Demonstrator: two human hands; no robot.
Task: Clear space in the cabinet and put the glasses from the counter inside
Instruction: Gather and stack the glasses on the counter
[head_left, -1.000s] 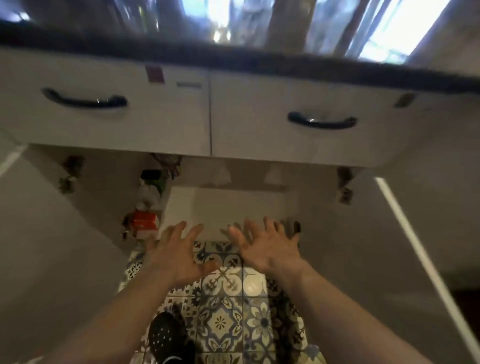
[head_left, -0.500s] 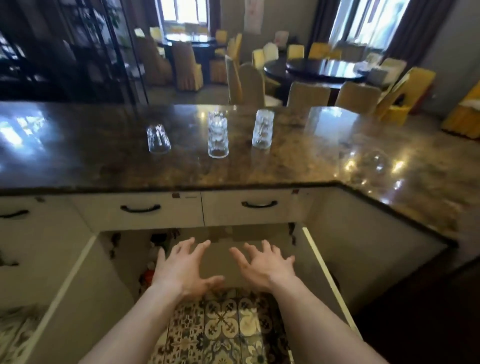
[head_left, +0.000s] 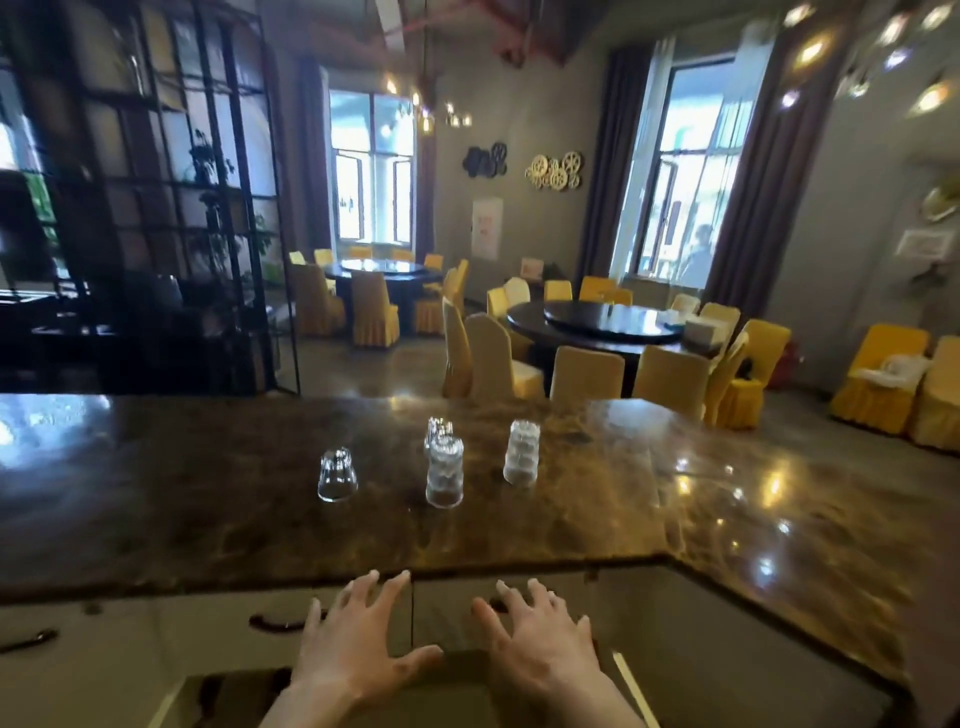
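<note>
hands: your left hand (head_left: 358, 631) and right hand (head_left: 540, 636) were both spread wide, fingers apart, nothing held, hovering side by side in front of the drawers (head_left: 467, 603), below the counter edge.
cabinet: the cabinet (head_left: 234, 696) sat open under the drawers, doors swung out; the inside was too dark and cropped to tell if space was cleared.
counter: the counter (head_left: 156, 519) was glossy dark stone, glare patches on the right; you had a bare strip between its edge and the glasses.
glasses: the short glass (head_left: 337, 474) stood left, rim down; the mid stack (head_left: 444, 478) stood centre with another glass (head_left: 438, 428) just behind it; the right stack (head_left: 521, 453) stood apart to the right. All were on the counter, none in the cabinet.
step: you looked set to reach up for the glasses, my guess.
how: you should have taken the nearest first, one item per hand, gripping the stacks low around the bottom glass so the top ones didn't tip, and lifted straight up before pulling back.
risk: the mid stack nearly touched the glass behind it; a fast grab could have knocked it.
far: a dining room with round tables and yellow chairs, not relevant.
</note>
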